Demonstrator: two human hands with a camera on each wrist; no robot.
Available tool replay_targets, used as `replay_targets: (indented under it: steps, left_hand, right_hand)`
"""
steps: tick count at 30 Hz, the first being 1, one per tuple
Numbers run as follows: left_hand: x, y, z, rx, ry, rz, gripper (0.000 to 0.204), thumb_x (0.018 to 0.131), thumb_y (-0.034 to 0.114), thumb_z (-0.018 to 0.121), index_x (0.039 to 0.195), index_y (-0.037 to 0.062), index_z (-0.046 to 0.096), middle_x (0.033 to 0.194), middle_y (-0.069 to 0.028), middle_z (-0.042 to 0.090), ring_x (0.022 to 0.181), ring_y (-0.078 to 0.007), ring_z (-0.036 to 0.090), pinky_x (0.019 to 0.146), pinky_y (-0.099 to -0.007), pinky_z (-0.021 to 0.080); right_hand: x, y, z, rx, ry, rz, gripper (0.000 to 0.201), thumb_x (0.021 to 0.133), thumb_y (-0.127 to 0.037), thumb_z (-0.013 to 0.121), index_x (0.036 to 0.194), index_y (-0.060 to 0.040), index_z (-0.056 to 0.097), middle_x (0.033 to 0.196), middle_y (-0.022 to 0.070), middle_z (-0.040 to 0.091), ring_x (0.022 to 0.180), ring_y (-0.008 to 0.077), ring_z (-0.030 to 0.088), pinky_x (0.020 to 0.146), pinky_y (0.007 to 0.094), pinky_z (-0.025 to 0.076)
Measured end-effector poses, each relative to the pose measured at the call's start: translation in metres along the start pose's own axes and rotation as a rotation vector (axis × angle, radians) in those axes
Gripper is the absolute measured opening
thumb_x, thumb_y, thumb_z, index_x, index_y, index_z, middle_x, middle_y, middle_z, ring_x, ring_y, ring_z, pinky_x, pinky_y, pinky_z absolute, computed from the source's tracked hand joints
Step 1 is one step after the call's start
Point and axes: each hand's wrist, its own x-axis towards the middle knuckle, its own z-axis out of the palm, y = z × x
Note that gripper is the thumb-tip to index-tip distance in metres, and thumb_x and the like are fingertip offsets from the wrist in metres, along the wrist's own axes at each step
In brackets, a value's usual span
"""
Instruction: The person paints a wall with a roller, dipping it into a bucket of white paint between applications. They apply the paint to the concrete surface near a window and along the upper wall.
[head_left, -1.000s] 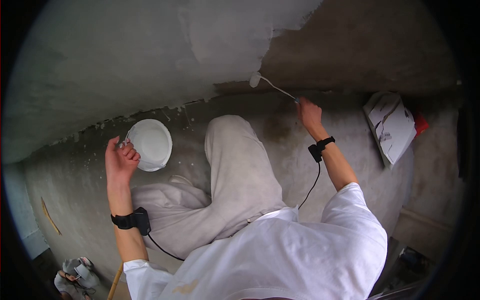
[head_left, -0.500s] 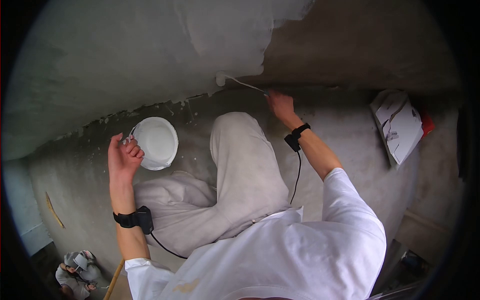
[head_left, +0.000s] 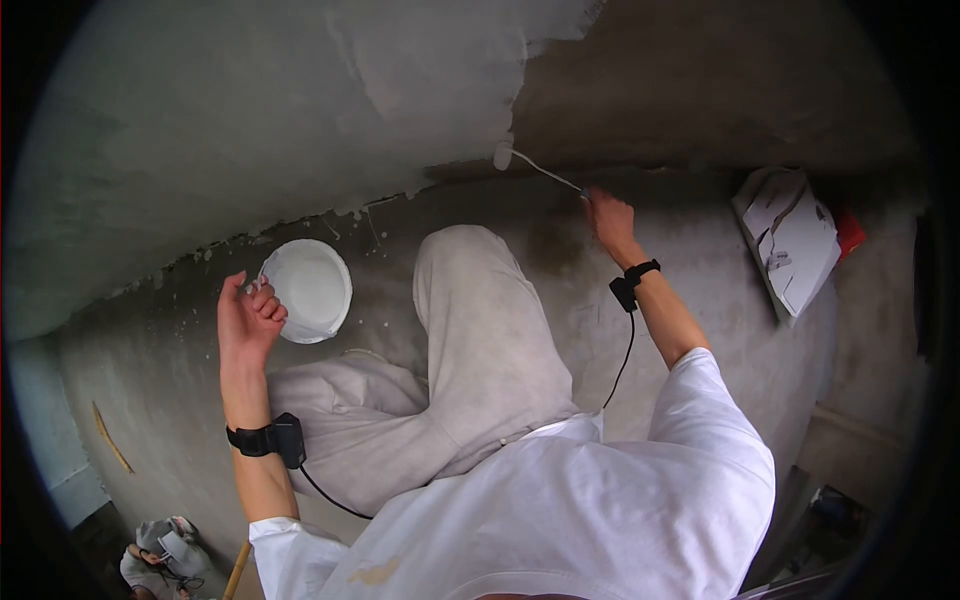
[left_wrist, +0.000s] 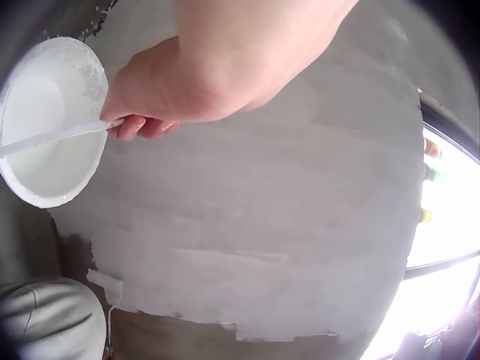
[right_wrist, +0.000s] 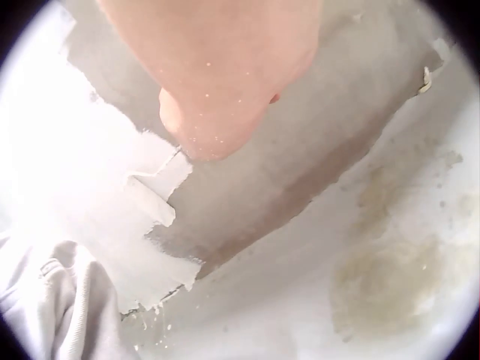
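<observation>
In the head view, my right hand [head_left: 612,222] grips the handle of a small paint roller [head_left: 502,155] with a thin bent rod. Its white roller head lies on the wall near the floor, by the jagged edge of the white coat [head_left: 440,80]. My left hand [head_left: 250,315] holds the bail handle [left_wrist: 64,135] of a white bucket [head_left: 344,285], fingers curled round it. White paint [left_wrist: 41,112] shows inside the bucket in the left wrist view. In the right wrist view, my right hand [right_wrist: 217,120] hides most of the roller's handle.
Bare brown-grey wall [head_left: 680,90] stretches to the right. A creased white board [head_left: 790,245] and a red object [head_left: 849,232] lie on the floor at right. My bent knee [head_left: 465,250] is between my hands. A stick [head_left: 112,437] lies at left; another person [head_left: 165,560] is behind.
The roller swept left along the bottom of the wall, then came back right with my right hand. My left hand and the bucket have barely moved.
</observation>
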Motion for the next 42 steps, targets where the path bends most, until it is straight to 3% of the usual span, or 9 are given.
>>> replay_targets:
  steps: [6, 14, 19, 23, 27, 29, 35, 38, 42]
  left_hand:
    - [0.000, -0.001, 0.001, 0.014, 0.026, 0.034, 0.025, 0.087, 0.031, 0.052, 0.083, 0.0070, 0.047, 0.058, 0.0034, 0.031, 0.053, -0.0104, 0.028, 0.055, -0.0269, 0.026]
    - [0.001, 0.001, -0.001, 0.008, 0.010, -0.001, 0.025, 0.087, 0.031, 0.053, 0.083, 0.0067, 0.050, 0.059, 0.0034, 0.032, 0.054, -0.0103, 0.028, 0.056, -0.0272, 0.026]
    - [0.000, 0.003, 0.002, 0.011, 0.042, -0.021, 0.025, 0.086, 0.031, 0.054, 0.082, 0.0068, 0.051, 0.059, 0.0036, 0.031, 0.054, -0.0102, 0.027, 0.055, -0.0271, 0.024]
    - [0.002, 0.003, 0.000, 0.026, 0.014, -0.025, 0.026, 0.087, 0.031, 0.053, 0.084, 0.0060, 0.048, 0.058, 0.0034, 0.031, 0.053, -0.0102, 0.028, 0.055, -0.0266, 0.026]
    - [0.002, 0.002, 0.000, 0.028, 0.029, -0.017, 0.026, 0.087, 0.031, 0.053, 0.084, 0.0060, 0.049, 0.058, 0.0036, 0.031, 0.053, -0.0101, 0.028, 0.055, -0.0265, 0.026]
    - [0.002, 0.001, -0.001, 0.020, 0.037, 0.005, 0.026, 0.088, 0.032, 0.052, 0.084, 0.0061, 0.049, 0.058, 0.0035, 0.031, 0.053, -0.0101, 0.028, 0.055, -0.0265, 0.026]
    - [0.003, 0.001, -0.007, -0.003, -0.005, 0.010, 0.028, 0.088, 0.034, 0.052, 0.086, 0.0056, 0.050, 0.058, 0.0033, 0.032, 0.053, -0.0100, 0.029, 0.056, -0.0267, 0.026]
    - [0.003, 0.001, -0.009, -0.011, -0.045, 0.011, 0.030, 0.088, 0.035, 0.052, 0.087, 0.0046, 0.051, 0.059, 0.0029, 0.032, 0.053, -0.0103, 0.030, 0.057, -0.0267, 0.026]
    - [0.002, 0.001, -0.005, -0.004, -0.029, 0.000, 0.032, 0.088, 0.036, 0.051, 0.087, 0.0038, 0.051, 0.059, 0.0025, 0.032, 0.053, -0.0109, 0.030, 0.057, -0.0268, 0.026]
  right_hand:
    - [-0.003, 0.007, 0.022, 0.016, 0.024, -0.053, 0.022, 0.090, -0.030, 0.057, 0.092, -0.0084, 0.055, 0.081, 0.0137, 0.064, 0.071, 0.0367, 0.064, 0.056, 0.0478, 0.050]
    - [0.031, -0.094, 0.071, 0.126, -0.085, -0.181, 0.023, 0.088, -0.030, 0.058, 0.091, -0.0074, 0.057, 0.080, 0.0154, 0.065, 0.074, 0.0361, 0.064, 0.058, 0.0464, 0.051]
    - [0.044, -0.122, 0.075, 0.125, -0.171, -0.169, 0.023, 0.088, -0.030, 0.057, 0.093, -0.0068, 0.057, 0.080, 0.0155, 0.066, 0.075, 0.0356, 0.065, 0.060, 0.0470, 0.052]
    - [0.039, -0.111, 0.063, 0.139, -0.189, -0.126, 0.022, 0.089, -0.029, 0.056, 0.096, -0.0083, 0.058, 0.080, 0.0155, 0.066, 0.075, 0.0353, 0.066, 0.061, 0.0473, 0.052]
    - [0.019, -0.065, 0.055, 0.054, -0.232, -0.056, 0.022, 0.090, -0.030, 0.055, 0.098, -0.0103, 0.059, 0.081, 0.0158, 0.067, 0.075, 0.0359, 0.066, 0.062, 0.0485, 0.052]
    - [0.004, -0.039, 0.052, 0.042, -0.177, 0.065, 0.022, 0.091, -0.032, 0.054, 0.099, -0.0118, 0.059, 0.082, 0.0157, 0.067, 0.075, 0.0368, 0.066, 0.062, 0.0493, 0.052]
    - [-0.027, 0.014, 0.062, -0.018, -0.114, 0.205, 0.023, 0.090, -0.032, 0.056, 0.091, -0.0092, 0.056, 0.076, 0.0176, 0.065, 0.072, 0.0390, 0.065, 0.060, 0.0508, 0.051]
    - [-0.029, 0.016, 0.083, 0.006, -0.081, 0.148, 0.026, 0.090, -0.034, 0.056, 0.094, -0.0084, 0.058, 0.080, 0.0162, 0.066, 0.075, 0.0383, 0.065, 0.061, 0.0487, 0.052]
    - [-0.007, -0.035, 0.092, 0.019, -0.159, 0.119, 0.025, 0.091, -0.032, 0.055, 0.090, -0.0077, 0.059, 0.080, 0.0159, 0.066, 0.075, 0.0372, 0.065, 0.061, 0.0472, 0.052]
